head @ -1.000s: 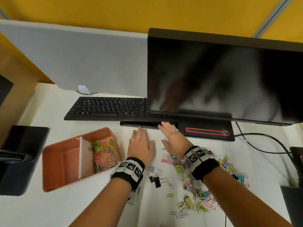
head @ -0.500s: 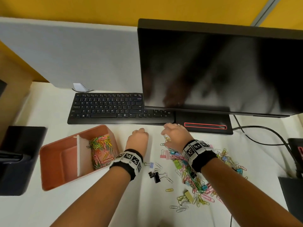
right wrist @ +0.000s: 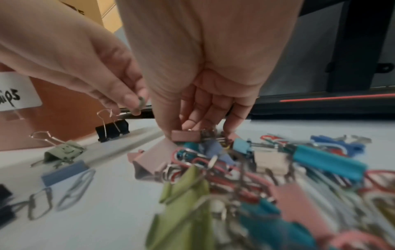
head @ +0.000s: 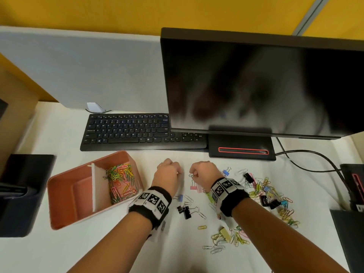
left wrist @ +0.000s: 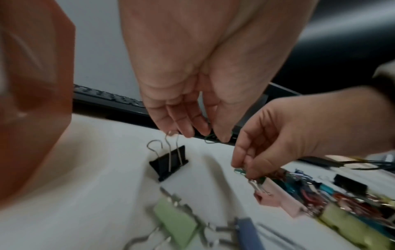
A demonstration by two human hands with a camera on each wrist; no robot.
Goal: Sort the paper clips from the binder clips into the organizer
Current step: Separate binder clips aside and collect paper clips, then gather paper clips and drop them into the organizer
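Nearest on the white cloth-covered desk lie loose silver paper clips and a pale yellow binder clip. Right of the right forearm spreads the main heap of mixed clips, wire paper clips in many colours tangled with folded-metal binder clips; the right wrist view shows these close up as olive, teal, pink and blue bodies with silver wire handles. Between the forearms sits a pair of black binder clips.

To the left stands the terracotta organizer, a smooth rectangular tray split by a white divider; coloured paper clips fill its right compartment. Only the right wrist view shows a white label on its outer wall, handwritten, ending in "lips".

From the head view both fists look merely curled. The left wrist view shows more: the left hand pinches a green paper clip between thumb and fingertips, above an upright black binder clip. The right hand has its fingers curled down, pinching at a small pink binder clip on the heap's edge.

Beyond lie a black keyboard and a dark monitor on a stand with a red-outlined slot.
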